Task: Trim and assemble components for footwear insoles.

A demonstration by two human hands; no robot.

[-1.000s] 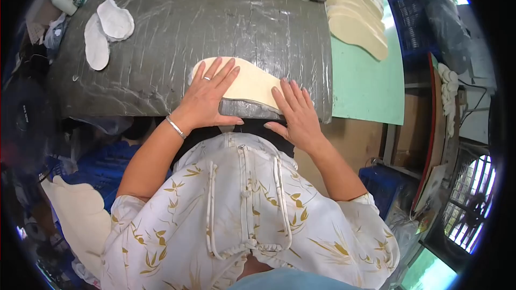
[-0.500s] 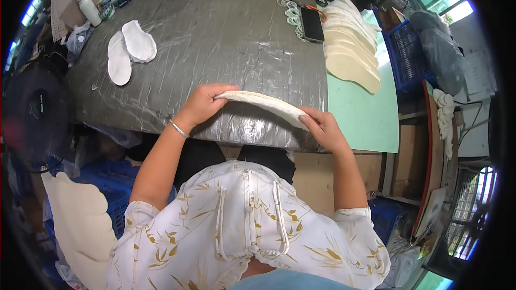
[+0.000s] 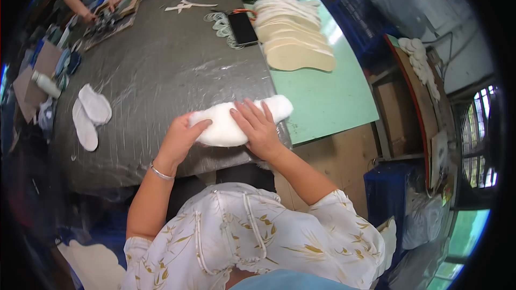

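A white fluffy insole (image 3: pixel 220 125) lies crosswise in front of me at the table's near edge, plush face up. My left hand (image 3: pixel 179 135) is closed on its left end, the thumb on top and the other fingers mostly hidden. Across the insole's middle rests my right hand (image 3: pixel 261 133), its fingers spread flat on the plush; its thumb is hard to make out. A pair of white insoles (image 3: pixel 92 113) lies overlapping on the table to the left. To the right, a fanned row of cream insoles (image 3: pixel 298 53) sits on a green board (image 3: pixel 328 107).
The table (image 3: pixel 156 75) has a plastic-covered grey top. Near its right edge lie a black phone (image 3: pixel 243 28), looped cord (image 3: pixel 217 21) and cream strips (image 3: pixel 189 5). A co-worker's hands (image 3: pixel 102 8) work at a frame, far left. A white bottle (image 3: pixel 45 84) and blue crates (image 3: pixel 355 19) stand around.
The insole has turned from edge-on to plush face up. My right hand went from pinching its right end to lying across it. The view swung right, and a co-worker's arms came into view.
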